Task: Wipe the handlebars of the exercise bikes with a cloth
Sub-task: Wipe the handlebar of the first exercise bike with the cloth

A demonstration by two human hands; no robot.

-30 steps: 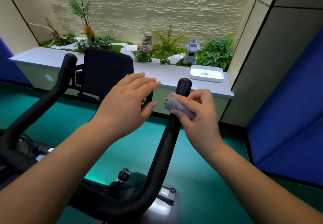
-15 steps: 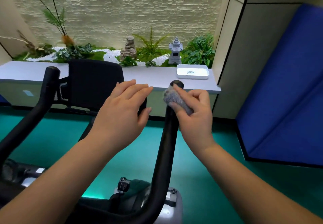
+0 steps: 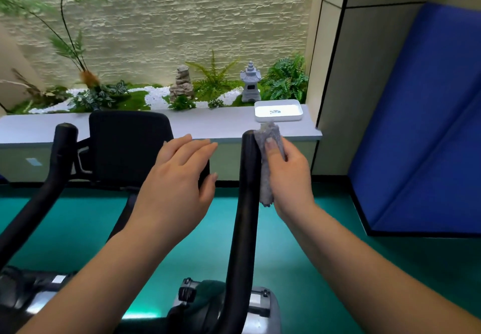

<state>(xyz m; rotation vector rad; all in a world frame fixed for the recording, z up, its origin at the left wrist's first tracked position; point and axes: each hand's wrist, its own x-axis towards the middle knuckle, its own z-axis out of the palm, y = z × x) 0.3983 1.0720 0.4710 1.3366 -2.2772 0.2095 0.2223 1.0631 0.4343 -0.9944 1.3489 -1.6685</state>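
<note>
"Two hands are up by the bike. What is each one doing?"

"The right hand (image 3: 289, 175) grips a fuzzy grey cloth (image 3: 269, 162) and presses it on the side of the tall black right handlebar (image 3: 244, 203), near its top end. I think that is so the cloth can rub the bar."

"And the left hand (image 3: 177, 185)?"

"It holds nothing. Its fingers are straight and loose, in front of the black screen panel (image 3: 130, 146). I cannot tell if it touches it."

"Is the other bar wiped?"

"I cannot tell. The black left handlebar (image 3: 58, 167) stands well apart, with no hand on it."

"What is behind?"

"A white tray (image 3: 278, 111) sits on the long grey desk (image 3: 208, 125)."
</note>
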